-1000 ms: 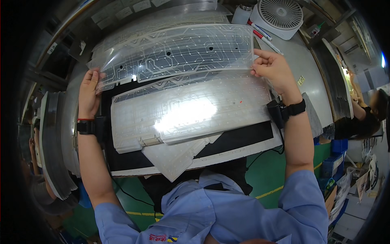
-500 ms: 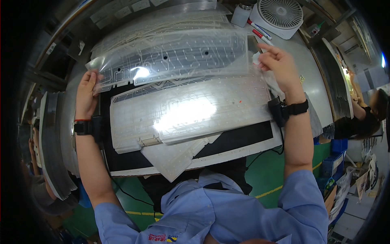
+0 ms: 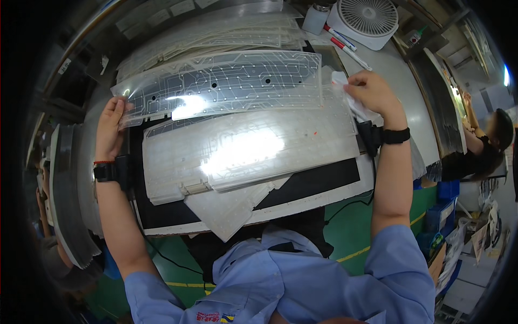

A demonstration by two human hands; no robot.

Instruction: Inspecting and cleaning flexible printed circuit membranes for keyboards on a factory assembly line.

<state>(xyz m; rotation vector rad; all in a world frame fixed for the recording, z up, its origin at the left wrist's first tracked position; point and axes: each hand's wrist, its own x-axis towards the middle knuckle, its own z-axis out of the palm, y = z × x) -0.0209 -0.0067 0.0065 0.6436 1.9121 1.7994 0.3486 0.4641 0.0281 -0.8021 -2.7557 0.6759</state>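
Observation:
My left hand (image 3: 112, 121) pinches the left end of a clear flexible circuit sheet (image 3: 232, 81), printed with pale traces and several dark round spots. The sheet lies across the far side of the work area, above a stack of similar circuit sheets (image 3: 302, 140); bright glare hides part of the stack's surface. At the right, my right hand (image 3: 375, 97) is closed, thumb and forefinger together on a crumpled white cloth (image 3: 340, 79) beside the sheet's right end. Part of the cloth hangs below the hand.
One loose sheet (image 3: 221, 216) pokes out under the stack, over a black mat (image 3: 324, 180). More sheets (image 3: 216, 43) are piled at the back. Markers (image 3: 350, 54), a bottle (image 3: 315, 19) and a white fan (image 3: 368, 19) stand far right. Another person (image 3: 488, 143) works at right.
My right hand has lowered slightly and its fingers have closed at the white cloth. The sheet's right end has come down and lies flatter; my left hand keeps its hold.

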